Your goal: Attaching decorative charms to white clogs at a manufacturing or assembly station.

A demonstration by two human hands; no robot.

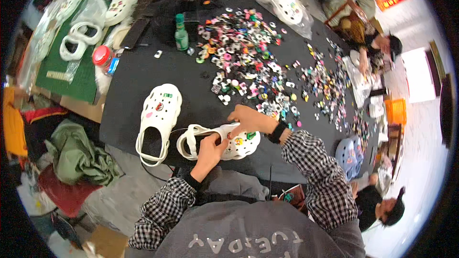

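A white clog (245, 152) with colourful charms on its toe lies sideways on the black table in front of me, its toe pointing right. My left hand (210, 154) is closed on it near the foot opening, thumb against the upper. Bent over the same clog from the far side, my right hand (252, 118) has its fingers closed at the upper's edge; whether a small charm is between them is hidden. Just left lies a second white clog (162, 102), toe pointing away, with a few charms on it.
A large heap of small charms (244, 52) spreads beyond my hands, with another pile (330, 86) to the right. A green bottle (181, 36) and a red-lidded jar (102, 56) stand at the far left. Blue clogs (349, 155) sit right. Other people work along the table.
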